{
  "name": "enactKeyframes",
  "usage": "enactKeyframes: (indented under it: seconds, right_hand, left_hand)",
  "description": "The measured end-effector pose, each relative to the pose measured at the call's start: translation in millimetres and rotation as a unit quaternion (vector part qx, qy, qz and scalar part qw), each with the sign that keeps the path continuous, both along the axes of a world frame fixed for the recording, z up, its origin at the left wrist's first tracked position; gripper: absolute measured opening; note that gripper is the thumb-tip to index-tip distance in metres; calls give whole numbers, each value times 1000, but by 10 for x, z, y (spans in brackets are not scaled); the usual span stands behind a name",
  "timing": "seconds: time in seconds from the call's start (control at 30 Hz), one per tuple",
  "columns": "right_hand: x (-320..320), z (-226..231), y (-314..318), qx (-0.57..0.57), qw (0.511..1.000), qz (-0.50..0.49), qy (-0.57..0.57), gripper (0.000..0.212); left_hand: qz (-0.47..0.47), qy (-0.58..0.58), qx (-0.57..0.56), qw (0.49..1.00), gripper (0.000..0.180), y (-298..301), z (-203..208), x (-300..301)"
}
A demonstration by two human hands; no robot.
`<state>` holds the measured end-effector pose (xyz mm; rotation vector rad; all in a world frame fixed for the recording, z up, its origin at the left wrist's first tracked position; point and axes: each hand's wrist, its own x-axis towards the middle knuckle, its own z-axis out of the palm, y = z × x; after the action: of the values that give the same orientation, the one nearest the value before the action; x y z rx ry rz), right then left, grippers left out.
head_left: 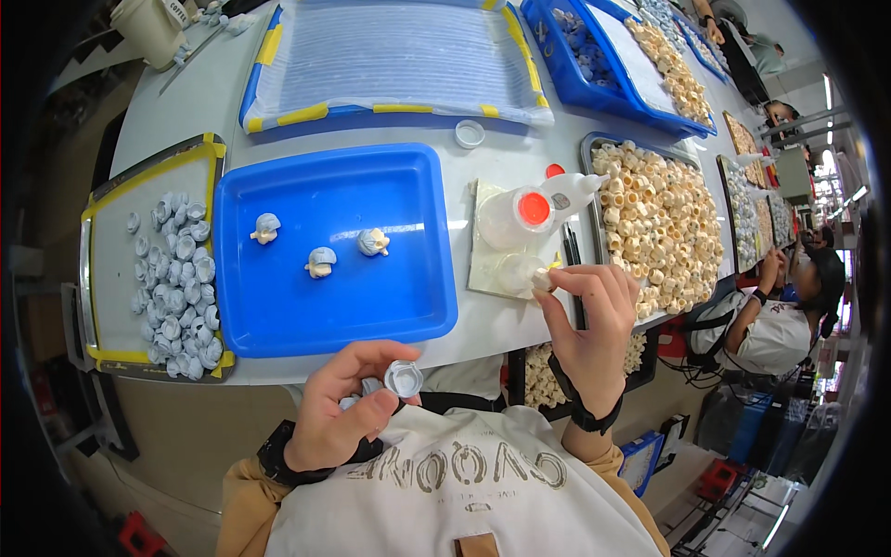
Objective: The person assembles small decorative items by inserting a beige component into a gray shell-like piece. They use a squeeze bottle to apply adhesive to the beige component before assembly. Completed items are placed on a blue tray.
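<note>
My left hand (339, 408) is closed around a few light grey-blue hollow caps; one cap (404, 378) sits at the fingertips with its hollow side up. Between thumb and forefinger, my right hand (599, 302) pinches a small cream piece (544, 278), beside a small clear dish (516, 275) on a pale square board (484, 218). Ahead of my left hand lies a blue tray (334, 190). In it rest three small cream figure heads, each with a grey-blue cap: one at left (265, 228), one in the middle (321, 263), one at right (373, 242).
At left, a yellow-edged tray (116, 223) bears many loose caps. Another tray (590, 200) at right is full of cream hollow pieces. A white squeeze bottle (574, 193) and a red-topped container (506, 219) stand on the board. A lined tray (399, 65) lies behind. A co-worker (770, 325) sits at far right.
</note>
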<state>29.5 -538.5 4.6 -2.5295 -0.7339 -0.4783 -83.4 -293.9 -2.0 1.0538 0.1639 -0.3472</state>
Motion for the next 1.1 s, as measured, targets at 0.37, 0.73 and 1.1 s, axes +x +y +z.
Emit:
enactKeyframes:
  seconds: [0.37,0.73,1.1]
  right_hand:
    - [-9,-27,-11,16,1000,-6,1,24]
    - [32,49,31,-9,1000,26,-7,27]
    - [13,9,34,-15,1000,-10,-5,24]
  left_hand:
    - [-4,-37,-9,999,40,-12,-53,10]
    - [0,-15,32,999,38,-3,-21,-11]
    - [-17,-6,37,999,38,14,18,5]
